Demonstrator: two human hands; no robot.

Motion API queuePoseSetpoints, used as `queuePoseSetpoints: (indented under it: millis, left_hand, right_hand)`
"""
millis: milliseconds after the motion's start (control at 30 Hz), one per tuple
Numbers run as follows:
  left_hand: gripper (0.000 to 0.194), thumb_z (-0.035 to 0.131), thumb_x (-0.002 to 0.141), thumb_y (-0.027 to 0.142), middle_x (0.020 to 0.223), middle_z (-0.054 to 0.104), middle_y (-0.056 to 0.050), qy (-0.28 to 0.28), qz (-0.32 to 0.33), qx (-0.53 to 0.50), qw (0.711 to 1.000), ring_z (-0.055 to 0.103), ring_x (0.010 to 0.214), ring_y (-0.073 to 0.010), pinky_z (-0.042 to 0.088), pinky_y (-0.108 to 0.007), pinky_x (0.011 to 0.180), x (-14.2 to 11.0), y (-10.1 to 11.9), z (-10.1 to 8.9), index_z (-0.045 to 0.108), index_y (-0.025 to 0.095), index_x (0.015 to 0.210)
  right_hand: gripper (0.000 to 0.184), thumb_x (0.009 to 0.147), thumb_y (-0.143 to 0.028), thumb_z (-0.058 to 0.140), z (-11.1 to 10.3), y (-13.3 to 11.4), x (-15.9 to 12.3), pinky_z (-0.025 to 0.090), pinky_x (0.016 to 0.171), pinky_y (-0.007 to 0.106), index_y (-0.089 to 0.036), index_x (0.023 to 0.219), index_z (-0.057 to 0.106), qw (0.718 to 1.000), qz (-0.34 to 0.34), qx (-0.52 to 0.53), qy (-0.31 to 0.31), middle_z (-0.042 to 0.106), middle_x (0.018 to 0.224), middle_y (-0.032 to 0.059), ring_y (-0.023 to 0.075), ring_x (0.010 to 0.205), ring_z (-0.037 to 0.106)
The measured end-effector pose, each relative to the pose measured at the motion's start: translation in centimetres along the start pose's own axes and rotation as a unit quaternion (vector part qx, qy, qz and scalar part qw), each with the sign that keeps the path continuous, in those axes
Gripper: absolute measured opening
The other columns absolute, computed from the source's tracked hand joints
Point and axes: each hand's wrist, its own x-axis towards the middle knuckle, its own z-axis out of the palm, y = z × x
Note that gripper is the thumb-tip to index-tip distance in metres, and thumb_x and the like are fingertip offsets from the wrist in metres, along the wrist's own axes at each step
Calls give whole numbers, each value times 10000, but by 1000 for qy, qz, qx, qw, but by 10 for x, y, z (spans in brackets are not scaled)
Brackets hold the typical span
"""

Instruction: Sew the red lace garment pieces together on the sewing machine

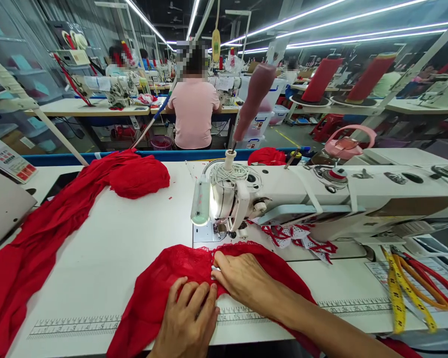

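A piece of red lace fabric (171, 278) lies on the white sewing table (108, 248) in front of the sewing machine (321, 199). My left hand (188, 318) rests flat on the fabric, fingers stretched forward and close together. My right hand (242, 278) lies over the fabric just to the right, its fingertips pinching the fabric at a fold near the middle. Both hands sit a little in front of the needle area (224, 231).
A long heap of red fabric (48, 233) trails across the table's left side. Red-and-white ribbon trim (302, 238) lies under the machine arm. A yellow tape measure (399, 293) and red-handled scissors (433, 278) sit at right. A person in pink (194, 114) sits ahead.
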Motion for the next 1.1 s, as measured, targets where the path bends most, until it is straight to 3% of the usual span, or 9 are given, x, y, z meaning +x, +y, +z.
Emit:
queuePoseSetpoints:
  millis: [167,300,367,467,600,767,1100]
  left_hand:
    - [269,522,991,177,1080,716,-67,-45,9,-9,999,618,955,-233,373,-440,1014,-1,-5,-8,654,158,1225]
    - [276,486,985,87,1095,651,-100,-36,-40,-95,994,611,1000,-205,477,-332,921,9,-12,-18,603,135,1230]
    - [334,422,972,14,1107,625,-91,-23,-90,-148,985,616,1007,-174,510,-268,873,19,-15,-20,575,162,1230]
    - [377,381,955,-13,1082,619,-60,-23,-135,-188,973,629,989,-162,538,-255,845,33,-20,-20,559,221,1191]
    - [372,374,946,-4,1058,623,-54,-45,-133,-175,975,625,974,-184,554,-298,824,38,-24,-16,557,235,1164]
    - [333,412,952,21,1057,630,-56,-72,-130,-161,976,620,959,-197,557,-326,819,27,-29,-10,554,232,1166]
    - [298,399,1006,98,1062,645,-62,-97,-134,-125,978,589,960,-216,524,-362,823,38,-38,-7,587,230,1195]
  right_hand:
    - [107,1001,-240,555,-18,10,-18,251,549,321,-203,905,527,1000,-2,28,-13,662,749,13,221,632,628]
    - [57,1028,-209,490,-23,24,-36,381,686,298,-215,1059,537,988,34,150,32,705,936,17,211,822,675]
    - [74,1023,-226,502,-17,26,-37,401,716,289,-226,1090,534,974,49,208,74,706,999,14,195,862,671]
    - [86,952,-141,538,1,25,-28,380,650,263,-224,944,562,966,13,227,122,689,858,-12,160,733,629]
    - [265,808,-28,545,23,22,-14,367,631,260,-219,972,625,969,-54,197,137,688,825,-1,162,708,605]
    - [388,788,-26,528,34,23,-9,385,653,263,-218,1104,646,969,-66,190,145,696,856,19,178,749,618]
    - [336,819,-61,534,39,25,-9,382,652,256,-228,1085,654,968,-65,189,152,705,848,10,173,750,628]
